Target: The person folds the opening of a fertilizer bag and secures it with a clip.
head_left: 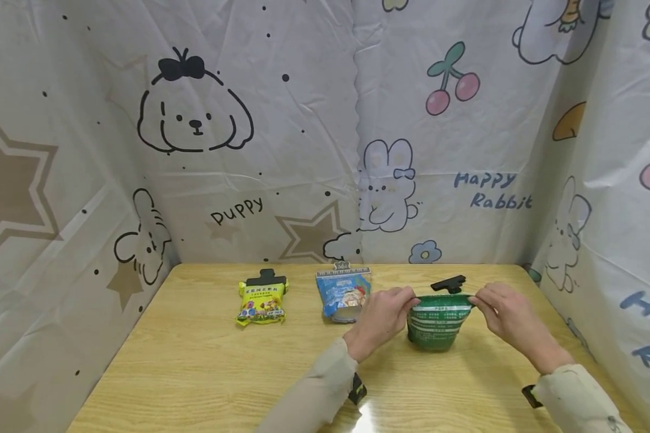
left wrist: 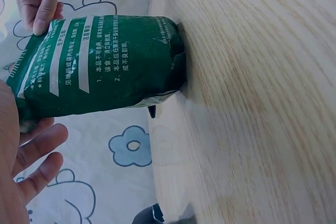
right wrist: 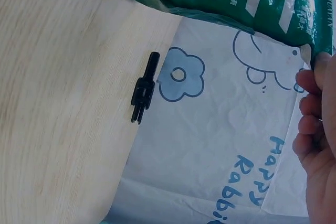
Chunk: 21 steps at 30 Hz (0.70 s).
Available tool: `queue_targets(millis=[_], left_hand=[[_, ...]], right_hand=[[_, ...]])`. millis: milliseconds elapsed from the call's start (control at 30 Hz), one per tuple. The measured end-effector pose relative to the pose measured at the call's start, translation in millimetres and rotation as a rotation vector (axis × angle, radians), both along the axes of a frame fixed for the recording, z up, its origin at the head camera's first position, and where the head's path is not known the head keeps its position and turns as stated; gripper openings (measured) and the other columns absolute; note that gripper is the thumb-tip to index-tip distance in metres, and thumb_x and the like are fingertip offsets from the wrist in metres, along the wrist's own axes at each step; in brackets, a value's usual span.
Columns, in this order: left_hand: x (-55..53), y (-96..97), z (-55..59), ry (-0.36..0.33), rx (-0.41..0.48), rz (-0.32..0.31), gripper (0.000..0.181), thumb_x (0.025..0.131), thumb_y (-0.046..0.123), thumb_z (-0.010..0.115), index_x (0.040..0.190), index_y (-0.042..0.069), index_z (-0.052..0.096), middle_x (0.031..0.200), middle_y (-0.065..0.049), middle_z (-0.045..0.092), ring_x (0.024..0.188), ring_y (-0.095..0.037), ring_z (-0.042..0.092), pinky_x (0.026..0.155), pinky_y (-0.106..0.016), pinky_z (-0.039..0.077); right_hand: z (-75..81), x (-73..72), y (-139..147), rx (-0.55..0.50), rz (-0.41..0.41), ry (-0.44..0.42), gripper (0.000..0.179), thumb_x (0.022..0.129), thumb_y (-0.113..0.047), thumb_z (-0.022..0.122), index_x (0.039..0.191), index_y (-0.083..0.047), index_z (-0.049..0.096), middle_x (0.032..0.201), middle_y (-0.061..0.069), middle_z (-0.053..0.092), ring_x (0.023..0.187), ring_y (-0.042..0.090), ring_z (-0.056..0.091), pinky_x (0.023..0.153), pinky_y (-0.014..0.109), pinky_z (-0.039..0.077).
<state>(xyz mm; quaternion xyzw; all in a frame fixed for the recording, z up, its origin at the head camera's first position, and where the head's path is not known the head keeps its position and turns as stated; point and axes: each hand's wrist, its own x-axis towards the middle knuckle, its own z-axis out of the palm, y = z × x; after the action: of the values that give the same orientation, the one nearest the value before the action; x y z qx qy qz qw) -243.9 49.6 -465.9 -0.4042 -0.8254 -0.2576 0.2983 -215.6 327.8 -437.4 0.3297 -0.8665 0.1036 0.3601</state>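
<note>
A green bag [head_left: 437,329] with pale printed bands stands upright on the wooden table, its top edge stretched wide. My left hand [head_left: 380,317] pinches the bag's left top corner between thumb and fingers. At the opposite corner, my right hand [head_left: 511,320] pinches the edge the same way. The left wrist view shows the printed face of the bag [left wrist: 110,66] and its base on the tabletop. Just behind the bag lies a black clip [head_left: 448,284], also visible in the right wrist view as a loose clip [right wrist: 144,88] touching neither hand. The bag's inside is hidden.
To the left lies a yellow snack bag [head_left: 261,304] with a black clip [head_left: 266,277] on its top. Beside my left hand is a blue bag [head_left: 338,296] with a ruler-marked clip [head_left: 342,272]. A patterned cloth [head_left: 281,120] hangs behind the table [head_left: 195,373] and along its sides.
</note>
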Motion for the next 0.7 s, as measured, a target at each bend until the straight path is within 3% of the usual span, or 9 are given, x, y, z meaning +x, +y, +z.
queue_targets(millis=[167,267,533,700], left_hand=[[-1.1,0.2,-0.6,0.003,0.018,-0.006,0.019,0.105,0.023,0.055,0.089,0.015,0.061,0.063,0.005,0.059,0.050,-0.001,0.042,0.050,-0.011,0.027],[-0.8,0.3,-1.0,-0.007,0.026,-0.013,0.018,0.105,0.023,0.055,0.090,0.015,0.061,0.065,0.005,0.061,0.051,0.000,0.042,0.050,-0.010,0.026],[1.5,0.2,-3.7,-0.055,0.045,-0.007,0.017,0.106,0.021,0.054,0.092,0.015,0.063,0.074,0.004,0.067,0.057,0.000,0.051,0.053,-0.008,0.035],[1.5,-0.4,-3.4,-0.042,0.044,0.003,0.016,0.106,0.021,0.054,0.095,0.015,0.064,0.077,0.005,0.068,0.060,-0.002,0.057,0.055,-0.009,0.039]], right_hand=[[-1.5,-0.5,2.3,-0.027,0.003,-0.021,0.046,0.072,0.004,0.083,0.064,-0.021,0.046,0.062,-0.015,0.040,0.063,-0.002,0.031,0.058,0.016,0.032],[-4.0,0.7,3.3,-0.058,0.001,-0.039,0.046,0.074,0.004,0.082,0.065,-0.022,0.045,0.063,-0.015,0.039,0.063,-0.003,0.030,0.059,0.014,0.030],[-10.2,7.9,5.7,-0.188,-0.095,-0.227,0.032,0.102,-0.003,0.056,0.075,-0.018,0.048,0.067,-0.012,0.037,0.062,-0.003,0.030,0.058,0.020,0.030],[-4.9,1.8,12.0,-0.269,-0.100,-0.174,0.031,0.101,0.000,0.054,0.074,-0.014,0.052,0.064,-0.009,0.042,0.059,-0.003,0.030,0.056,0.021,0.031]])
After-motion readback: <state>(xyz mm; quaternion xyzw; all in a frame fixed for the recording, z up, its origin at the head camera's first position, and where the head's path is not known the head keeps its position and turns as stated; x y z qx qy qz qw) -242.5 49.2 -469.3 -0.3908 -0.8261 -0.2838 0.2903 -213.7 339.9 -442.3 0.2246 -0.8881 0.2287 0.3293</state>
